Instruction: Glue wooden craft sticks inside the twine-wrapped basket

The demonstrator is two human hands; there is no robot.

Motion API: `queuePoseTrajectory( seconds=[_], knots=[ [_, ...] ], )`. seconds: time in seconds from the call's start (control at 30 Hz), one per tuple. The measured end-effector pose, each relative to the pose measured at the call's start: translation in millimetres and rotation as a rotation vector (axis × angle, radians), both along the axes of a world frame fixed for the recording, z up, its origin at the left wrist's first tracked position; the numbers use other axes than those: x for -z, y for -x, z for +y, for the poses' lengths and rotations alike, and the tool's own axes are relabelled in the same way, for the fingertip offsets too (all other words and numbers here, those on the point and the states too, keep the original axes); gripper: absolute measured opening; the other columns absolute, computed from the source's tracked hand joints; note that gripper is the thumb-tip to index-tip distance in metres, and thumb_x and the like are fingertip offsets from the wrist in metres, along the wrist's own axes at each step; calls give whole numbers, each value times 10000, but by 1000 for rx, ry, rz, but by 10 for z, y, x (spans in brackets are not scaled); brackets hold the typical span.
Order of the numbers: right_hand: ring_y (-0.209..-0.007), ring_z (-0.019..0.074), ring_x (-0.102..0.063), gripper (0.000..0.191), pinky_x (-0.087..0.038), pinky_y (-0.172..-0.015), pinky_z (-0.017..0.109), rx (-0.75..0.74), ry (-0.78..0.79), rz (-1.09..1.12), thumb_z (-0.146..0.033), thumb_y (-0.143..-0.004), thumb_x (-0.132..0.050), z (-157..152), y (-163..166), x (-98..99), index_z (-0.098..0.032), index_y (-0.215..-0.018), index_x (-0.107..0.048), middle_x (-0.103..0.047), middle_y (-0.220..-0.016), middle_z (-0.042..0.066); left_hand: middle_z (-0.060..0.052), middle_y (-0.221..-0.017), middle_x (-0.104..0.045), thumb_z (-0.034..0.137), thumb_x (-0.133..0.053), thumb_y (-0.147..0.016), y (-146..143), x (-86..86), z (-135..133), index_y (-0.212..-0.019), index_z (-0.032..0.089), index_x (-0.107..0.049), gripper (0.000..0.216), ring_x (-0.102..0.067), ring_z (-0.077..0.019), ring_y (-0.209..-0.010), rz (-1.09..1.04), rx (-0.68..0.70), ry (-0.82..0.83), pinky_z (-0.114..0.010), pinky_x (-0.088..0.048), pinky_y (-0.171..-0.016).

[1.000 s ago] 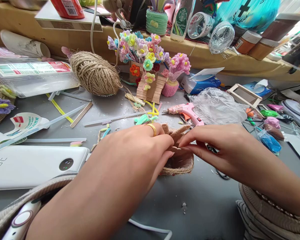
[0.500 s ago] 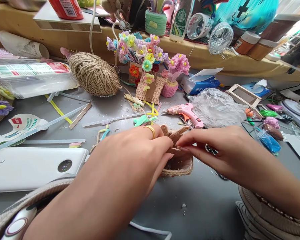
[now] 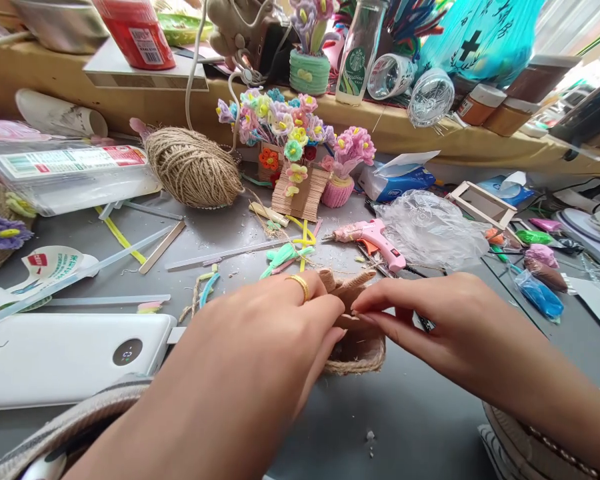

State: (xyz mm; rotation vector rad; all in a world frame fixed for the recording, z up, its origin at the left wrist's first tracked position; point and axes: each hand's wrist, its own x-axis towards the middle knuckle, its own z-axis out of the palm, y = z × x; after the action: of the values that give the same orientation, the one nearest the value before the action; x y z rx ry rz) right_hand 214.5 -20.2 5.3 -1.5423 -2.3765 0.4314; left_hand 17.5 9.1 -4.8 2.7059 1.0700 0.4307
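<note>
A small basket (image 3: 359, 365) edged with tan twine rests on the grey table between my hands. My left hand (image 3: 275, 327), with a gold ring on one finger, is closed over the basket's left side. Its fingertips grip near the inner edge. My right hand (image 3: 425, 313) reaches in from the right, thumb and index finger pinched together at the basket's upper edge. Whatever lies in that pinch is too small to make out. Brown pointed pieces (image 3: 353, 280) rise from the basket's far side, partly behind my fingers.
Beyond the basket lie a pink glue gun (image 3: 373, 237), crumpled clear plastic (image 3: 430, 230) and a ball of jute twine (image 3: 193, 167). Fuzzy-wire flowers (image 3: 285, 120) stand behind. At left are a white power bank (image 3: 70, 357) and clear glue sticks (image 3: 110, 300).
The camera has tilted up slightly, so the whole scene sits lower in view. Both hands keep nearly the same hold at the basket.
</note>
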Motion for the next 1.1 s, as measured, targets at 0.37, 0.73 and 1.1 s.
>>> queuePoseTrajectory(
  seconds=[0.37, 0.73, 1.1],
  knots=[
    [-590, 95, -633, 185, -434, -536, 208, 0, 48, 0, -190, -869, -486, -32, 3, 23, -242, -879, -663, -709, -757, -47, 33, -824, -660, 136, -536, -804, -10, -90, -45, -922, 290, -656, 229, -613, -167, -684, 52, -11, 88, -274, -442, -566],
    [-580, 82, -628, 186, -440, -532, 181, 11, 52, 50, -167, -858, -501, -27, 15, 17, -247, -857, -670, -707, -747, -49, 23, -846, -649, 125, -447, -824, 0, -54, -46, -933, 292, -641, 278, -595, -178, -694, 31, -12, 110, -293, -446, -581],
    [-610, 70, -628, 173, -416, -545, 185, -2, 85, 65, -174, -859, -496, -6, -13, -9, -252, -880, -650, -710, -778, -69, 6, -821, -663, 181, -421, -857, 21, 4, -27, -895, 289, -650, 256, -605, -177, -646, -41, 20, 31, -286, -437, -521]
  ],
)
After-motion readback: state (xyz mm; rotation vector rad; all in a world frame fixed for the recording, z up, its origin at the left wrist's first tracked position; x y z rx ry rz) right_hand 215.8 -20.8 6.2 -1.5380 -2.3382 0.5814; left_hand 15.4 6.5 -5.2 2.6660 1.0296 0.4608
